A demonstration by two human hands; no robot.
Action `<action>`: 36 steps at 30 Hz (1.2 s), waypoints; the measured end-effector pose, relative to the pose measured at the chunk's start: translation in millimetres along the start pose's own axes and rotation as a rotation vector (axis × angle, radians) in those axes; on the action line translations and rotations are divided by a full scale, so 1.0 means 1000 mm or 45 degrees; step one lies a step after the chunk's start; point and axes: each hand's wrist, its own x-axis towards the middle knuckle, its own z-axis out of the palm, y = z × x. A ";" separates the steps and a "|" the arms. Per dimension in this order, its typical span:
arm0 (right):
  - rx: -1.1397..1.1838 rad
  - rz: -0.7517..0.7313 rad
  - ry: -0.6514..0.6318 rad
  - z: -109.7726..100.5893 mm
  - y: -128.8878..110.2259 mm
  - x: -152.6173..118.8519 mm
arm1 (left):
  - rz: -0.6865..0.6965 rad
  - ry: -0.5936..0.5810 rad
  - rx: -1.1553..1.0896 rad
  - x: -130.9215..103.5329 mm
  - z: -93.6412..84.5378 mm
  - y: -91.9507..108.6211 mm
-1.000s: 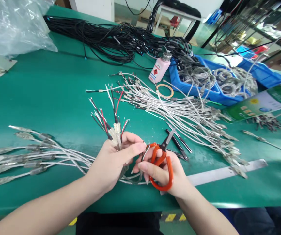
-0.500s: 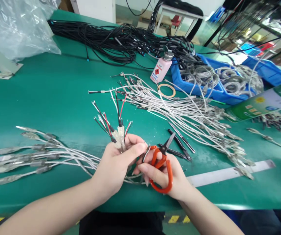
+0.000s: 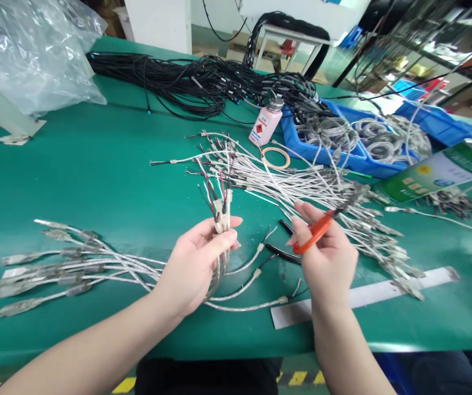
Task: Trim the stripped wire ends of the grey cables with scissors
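My left hand [image 3: 197, 258] is closed round a bunch of clear-jacketed cables [image 3: 221, 219], their stripped red, black and white wire ends pointing up. The cables run left from the hand to a group of plugs [image 3: 71, 269] lying on the green mat. Several more cable ends [image 3: 256, 274] lie loose just right of the hand, apart from the fingers. My right hand [image 3: 328, 252] grips orange-handled scissors [image 3: 316, 233], held raised with the blurred blades pointing up and right. Below them, black-handled pliers [image 3: 283, 253] are partly hidden by the right hand.
A steel ruler [image 3: 371, 293] lies right of my right hand. A pile of white cables [image 3: 277, 186] spreads beyond the hands, with a tape roll [image 3: 276, 157], a pink bottle [image 3: 265, 123], a blue bin [image 3: 348, 153], a green can [image 3: 437, 170] and black cables [image 3: 165, 82] behind.
My right hand, with the scissors, has moved up and right, away from the left hand. The bunch in my left hand has shifted right, and several cable ends now lie loose beside it.
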 end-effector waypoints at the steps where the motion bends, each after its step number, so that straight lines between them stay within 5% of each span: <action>1: -0.003 -0.055 0.053 -0.002 -0.003 0.000 | -0.006 -0.015 0.019 -0.001 0.000 0.000; 3: 0.015 -0.137 0.029 -0.005 -0.013 -0.002 | -0.006 -0.042 0.045 -0.001 0.001 -0.001; 11: 0.378 0.034 -0.615 0.011 -0.031 -0.006 | 0.015 -0.219 0.169 -0.003 -0.002 -0.014; 16: 0.537 0.081 -0.605 0.019 -0.023 -0.004 | 0.072 -0.127 -0.026 -0.002 0.001 -0.011; 21: 0.544 0.169 -0.862 0.014 -0.021 -0.013 | -0.048 -0.194 -0.119 0.001 0.000 0.002; 26: 0.501 0.155 -1.076 0.012 -0.017 -0.019 | 0.030 -0.252 0.004 0.001 -0.006 -0.001; 36: 0.687 0.500 -1.083 0.017 -0.014 -0.022 | 0.054 -0.153 0.112 0.001 -0.005 -0.002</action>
